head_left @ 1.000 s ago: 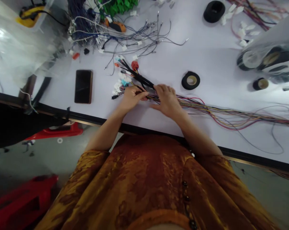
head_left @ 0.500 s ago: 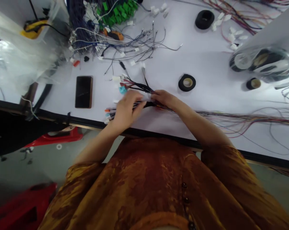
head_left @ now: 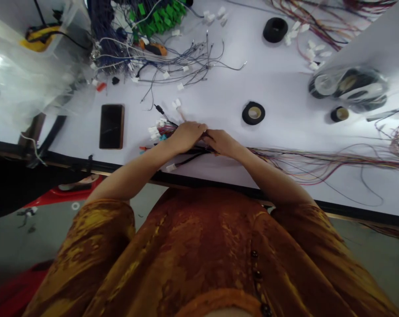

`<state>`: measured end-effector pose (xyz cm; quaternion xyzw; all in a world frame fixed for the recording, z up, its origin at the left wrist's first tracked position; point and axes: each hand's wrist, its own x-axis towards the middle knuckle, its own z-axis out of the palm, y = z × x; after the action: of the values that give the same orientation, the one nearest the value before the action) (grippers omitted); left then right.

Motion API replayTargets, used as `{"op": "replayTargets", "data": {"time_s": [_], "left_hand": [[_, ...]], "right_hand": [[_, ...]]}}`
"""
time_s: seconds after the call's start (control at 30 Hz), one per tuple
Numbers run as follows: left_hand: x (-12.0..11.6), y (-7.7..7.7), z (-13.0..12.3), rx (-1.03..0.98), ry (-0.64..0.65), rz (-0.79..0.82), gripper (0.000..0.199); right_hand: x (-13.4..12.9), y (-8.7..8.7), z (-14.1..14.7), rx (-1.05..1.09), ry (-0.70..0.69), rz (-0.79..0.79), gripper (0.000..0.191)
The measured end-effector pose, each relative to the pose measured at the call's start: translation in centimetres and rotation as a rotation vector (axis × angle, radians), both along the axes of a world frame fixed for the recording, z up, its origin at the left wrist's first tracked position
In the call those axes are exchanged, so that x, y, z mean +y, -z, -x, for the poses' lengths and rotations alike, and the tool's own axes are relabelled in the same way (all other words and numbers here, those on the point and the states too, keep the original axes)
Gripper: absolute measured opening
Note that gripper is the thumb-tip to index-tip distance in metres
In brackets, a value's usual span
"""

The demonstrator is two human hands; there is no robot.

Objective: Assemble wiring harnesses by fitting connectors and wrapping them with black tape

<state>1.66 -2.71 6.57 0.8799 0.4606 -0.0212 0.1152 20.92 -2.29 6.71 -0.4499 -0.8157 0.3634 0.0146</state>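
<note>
A wire bundle (head_left: 285,154) runs along the front of the white table and passes under both hands. My left hand (head_left: 188,135) is closed over the bundle near its connector end, with its fingertips by my right hand's. My right hand (head_left: 221,141) pinches the same bundle just to the right. White connectors (head_left: 155,131) fan out left of my left hand, and one black-sleeved branch (head_left: 189,159) with a white plug lies nearer the table edge. The fingertips partly hide the wires between them.
A black tape roll (head_left: 253,113) lies right of the hands, another tape roll (head_left: 275,30) farther back. A phone (head_left: 111,127) is at the left. Loose grey wires (head_left: 186,66), green connectors (head_left: 160,17) and bagged rolls (head_left: 351,88) lie around the back and right.
My left hand has moved right and closed over the bundle beside my right hand. The connector ends have shifted, and a black branch now lies toward the table edge. The view has shifted slightly.
</note>
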Motion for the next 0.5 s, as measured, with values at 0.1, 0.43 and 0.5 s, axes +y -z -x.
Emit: {"op": "replayTargets", "data": {"time_s": [0.1,0.43,0.5], "left_hand": [[0.8,0.5,0.0,0.108,-0.004,0.061,0.024],[-1.1,0.4,0.4,0.320,-0.076,0.107,0.037],[-1.3,0.1,0.4,0.356,-0.076,0.127,0.042]], "right_hand": [[-1.8,-1.0,-3.6,-0.179,-0.037,-0.076,0.041],[-4.5,1.5,-28.4,-0.770,0.471,-0.255,0.025],[-4.6,2.1,-33.7,-0.805,0.593,-0.242,0.022]]}}
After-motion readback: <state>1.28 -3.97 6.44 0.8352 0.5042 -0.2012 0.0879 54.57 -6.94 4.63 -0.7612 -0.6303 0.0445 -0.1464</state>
